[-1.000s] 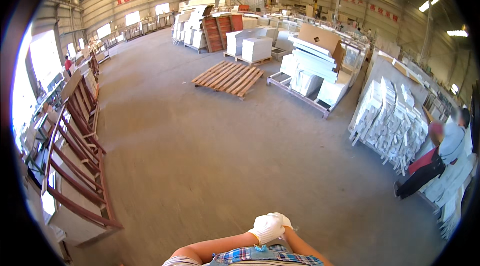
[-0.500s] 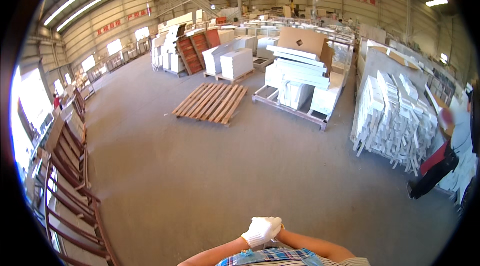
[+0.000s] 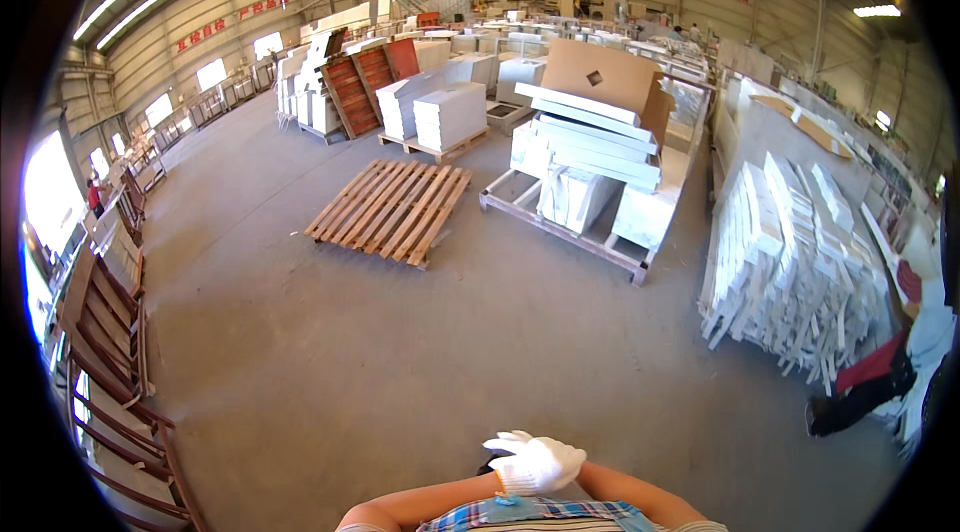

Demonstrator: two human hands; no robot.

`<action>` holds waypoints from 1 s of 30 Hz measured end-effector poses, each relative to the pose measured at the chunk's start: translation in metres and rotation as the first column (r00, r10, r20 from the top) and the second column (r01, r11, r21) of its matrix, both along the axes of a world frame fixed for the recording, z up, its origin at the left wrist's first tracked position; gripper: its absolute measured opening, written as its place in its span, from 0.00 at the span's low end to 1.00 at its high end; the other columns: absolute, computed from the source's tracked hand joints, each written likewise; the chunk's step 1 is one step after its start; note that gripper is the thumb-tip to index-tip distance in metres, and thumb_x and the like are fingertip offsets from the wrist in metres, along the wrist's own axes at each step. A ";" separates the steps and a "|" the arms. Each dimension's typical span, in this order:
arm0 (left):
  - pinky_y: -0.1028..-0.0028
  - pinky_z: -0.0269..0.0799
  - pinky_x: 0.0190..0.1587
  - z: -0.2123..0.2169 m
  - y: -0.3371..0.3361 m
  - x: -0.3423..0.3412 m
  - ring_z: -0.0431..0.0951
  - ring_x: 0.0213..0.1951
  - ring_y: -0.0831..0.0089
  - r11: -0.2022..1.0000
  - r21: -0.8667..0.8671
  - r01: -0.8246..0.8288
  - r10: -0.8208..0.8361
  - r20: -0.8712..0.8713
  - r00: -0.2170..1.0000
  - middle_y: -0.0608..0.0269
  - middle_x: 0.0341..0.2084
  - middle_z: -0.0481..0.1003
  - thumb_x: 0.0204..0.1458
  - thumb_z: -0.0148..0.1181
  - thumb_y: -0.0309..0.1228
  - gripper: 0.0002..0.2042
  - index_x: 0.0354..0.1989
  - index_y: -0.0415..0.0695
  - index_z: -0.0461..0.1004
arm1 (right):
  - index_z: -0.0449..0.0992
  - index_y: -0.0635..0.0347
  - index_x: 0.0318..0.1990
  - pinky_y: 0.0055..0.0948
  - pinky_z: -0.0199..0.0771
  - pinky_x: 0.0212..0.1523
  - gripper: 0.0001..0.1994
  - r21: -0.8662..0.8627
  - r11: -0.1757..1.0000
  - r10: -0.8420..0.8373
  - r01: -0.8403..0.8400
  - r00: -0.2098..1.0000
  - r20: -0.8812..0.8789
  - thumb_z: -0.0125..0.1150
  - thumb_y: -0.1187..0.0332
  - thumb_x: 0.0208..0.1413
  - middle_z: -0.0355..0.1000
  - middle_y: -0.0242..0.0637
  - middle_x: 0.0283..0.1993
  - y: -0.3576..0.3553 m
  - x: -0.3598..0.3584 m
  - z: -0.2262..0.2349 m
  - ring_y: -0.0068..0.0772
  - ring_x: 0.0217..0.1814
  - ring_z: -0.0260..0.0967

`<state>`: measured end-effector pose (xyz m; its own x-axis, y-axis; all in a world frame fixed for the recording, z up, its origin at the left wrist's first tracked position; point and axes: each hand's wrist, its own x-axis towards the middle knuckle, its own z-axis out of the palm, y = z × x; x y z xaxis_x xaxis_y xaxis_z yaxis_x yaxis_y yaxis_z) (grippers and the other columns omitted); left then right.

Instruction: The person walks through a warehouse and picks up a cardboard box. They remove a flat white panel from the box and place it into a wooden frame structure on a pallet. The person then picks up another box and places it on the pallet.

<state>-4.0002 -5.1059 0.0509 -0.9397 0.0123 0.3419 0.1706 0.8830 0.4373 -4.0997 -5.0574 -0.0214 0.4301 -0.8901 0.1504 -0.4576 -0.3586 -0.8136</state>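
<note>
My left hand [image 3: 543, 465] wears a white knit glove with an orange-edged cuff and lies across the front of my body at the lower middle. Its back faces up, and it bends over the end of my right forearm, the fingertips tucked out of sight. Most of my right hand is hidden beneath it. Pale gloved fingers [image 3: 508, 441] poke out at the upper left of the glove; I cannot tell which hand they belong to. Something small and dark [image 3: 489, 466] shows beside the left cuff. Both bare forearms meet over a blue plaid garment [image 3: 480, 516].
A slatted wooden pallet [image 3: 390, 212] lies on the concrete floor ahead. Beyond it, white slabs [image 3: 450, 116] are stacked. A frame [image 3: 570, 237] carries blocks and cardboard. White strips [image 3: 790, 262] lean at right, near a person's leg [image 3: 860, 394]. Brown racks [image 3: 105, 332] line the left.
The pallet and nearby stacks now appear lower and farther left. My gloved left hand has moved slightly right, and pale fingers now stick out at its upper left.
</note>
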 end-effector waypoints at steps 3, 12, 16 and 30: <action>0.56 0.69 0.22 0.000 -0.051 -0.072 0.74 0.19 0.52 0.993 -0.029 0.117 -0.117 0.013 0.993 0.52 0.18 0.74 0.49 0.56 0.31 0.05 0.29 0.43 0.75 | 0.65 0.64 0.63 0.34 0.62 0.63 0.32 0.207 0.966 -0.170 0.156 0.984 0.054 0.51 0.54 0.52 0.66 0.46 0.63 -0.041 -0.068 -0.017 0.38 0.64 0.64; 0.56 0.71 0.24 0.000 -0.174 -0.257 0.76 0.22 0.49 0.902 -0.247 0.354 -0.225 0.433 0.873 0.49 0.21 0.75 0.51 0.55 0.35 0.09 0.31 0.44 0.76 | 0.76 0.60 0.48 0.27 0.71 0.47 0.12 0.479 0.601 -0.748 0.640 0.661 0.056 0.55 0.68 0.58 0.77 0.34 0.41 -0.130 -0.249 -0.050 0.25 0.44 0.73; 0.57 0.74 0.34 -0.038 -0.238 -0.321 0.78 0.31 0.49 0.945 0.317 0.085 -0.201 0.354 0.914 0.49 0.28 0.77 0.54 0.52 0.41 0.12 0.36 0.46 0.76 | 0.76 0.59 0.49 0.26 0.72 0.40 0.13 0.268 0.588 -0.807 0.763 0.576 0.129 0.52 0.66 0.61 0.76 0.31 0.38 -0.128 -0.332 -0.125 0.23 0.36 0.71; 0.58 0.72 0.43 -0.040 -0.446 -0.541 0.78 0.39 0.51 0.806 0.340 -0.484 0.196 0.618 0.761 0.50 0.34 0.79 0.54 0.52 0.45 0.16 0.38 0.46 0.78 | 0.74 0.62 0.41 0.17 0.59 0.24 0.11 0.851 0.301 -0.954 0.430 0.129 0.272 0.56 0.63 0.62 0.70 0.29 0.30 -0.305 -0.664 -0.048 0.15 0.23 0.58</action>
